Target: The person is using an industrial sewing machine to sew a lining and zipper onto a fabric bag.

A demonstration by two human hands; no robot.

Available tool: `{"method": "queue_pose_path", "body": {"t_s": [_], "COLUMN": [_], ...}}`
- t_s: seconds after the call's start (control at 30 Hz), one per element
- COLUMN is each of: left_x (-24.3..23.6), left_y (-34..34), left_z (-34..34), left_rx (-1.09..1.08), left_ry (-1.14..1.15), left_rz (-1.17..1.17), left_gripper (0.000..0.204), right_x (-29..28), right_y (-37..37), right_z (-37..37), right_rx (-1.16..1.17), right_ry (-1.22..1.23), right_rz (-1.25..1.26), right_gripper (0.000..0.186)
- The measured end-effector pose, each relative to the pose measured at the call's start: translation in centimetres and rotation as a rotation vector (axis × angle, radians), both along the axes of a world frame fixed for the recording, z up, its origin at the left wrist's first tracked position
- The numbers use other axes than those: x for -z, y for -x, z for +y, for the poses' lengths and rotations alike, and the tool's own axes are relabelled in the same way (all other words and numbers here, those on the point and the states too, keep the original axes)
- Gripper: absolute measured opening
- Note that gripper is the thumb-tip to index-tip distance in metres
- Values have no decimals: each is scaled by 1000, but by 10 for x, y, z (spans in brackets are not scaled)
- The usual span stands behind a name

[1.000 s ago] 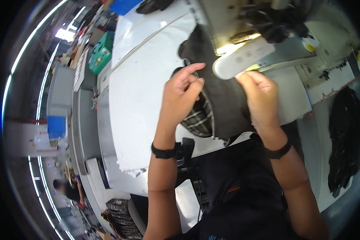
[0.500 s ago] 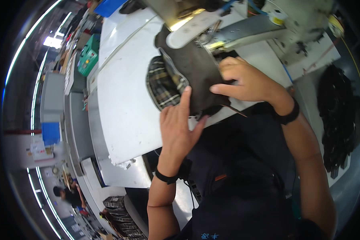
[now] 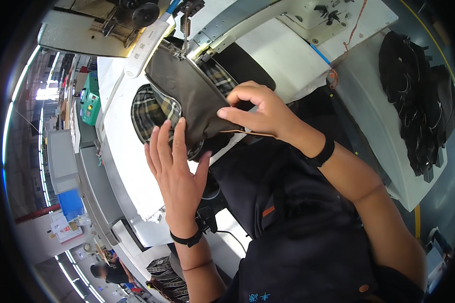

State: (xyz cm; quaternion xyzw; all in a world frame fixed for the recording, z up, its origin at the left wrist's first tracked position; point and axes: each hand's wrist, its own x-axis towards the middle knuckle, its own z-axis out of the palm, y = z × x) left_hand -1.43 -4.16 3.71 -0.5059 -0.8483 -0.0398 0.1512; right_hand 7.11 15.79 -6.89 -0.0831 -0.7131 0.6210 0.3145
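Observation:
A dark brown fabric piece (image 3: 192,96) with metal zippers and a plaid lining (image 3: 146,108) lies on the white table, its far end at the foot of a sewing machine (image 3: 187,43). My left hand (image 3: 176,177) rests with fingers stretched and thumb apart at the near left, fingertips on the lining and the zipper edge (image 3: 179,108). On the right edge of the piece, the bent fingers and thumb of my right hand (image 3: 268,113) grip the fabric beside the zipper. A thin tan strip (image 3: 258,133) sticks out under that hand.
The white tabletop (image 3: 121,166) extends left of the piece. A dark pad (image 3: 253,68) lies beyond my right hand. Dark zippered pieces (image 3: 414,101) are heaped at the right. At far left are a green box (image 3: 90,98) and a person (image 3: 108,272).
The view has shifted, so the table and hands appear further left and more of the sewing machine shows. My left fingers are more spread; my right hand stays at the fabric's edge.

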Motion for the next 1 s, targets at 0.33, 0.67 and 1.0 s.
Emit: {"method": "queue_pose_path", "body": {"t_s": [0.33,0.67,1.0], "left_x": [27,50,45], "left_y": [-16,-8,-13], "left_z": [28,36,35], "left_rx": [321,332,330], "left_ry": [-276,-423,-379], "left_rz": [-65,29,12], "left_gripper": [45,25,31], "right_x": [-3,5,4], "right_y": [-7,3,-2], "right_z": [7,11,13], "right_rx": [-102,-52,-117], "right_ry": [82,0,-116], "right_rz": [141,197,125], "right_gripper": [19,25,14]}}
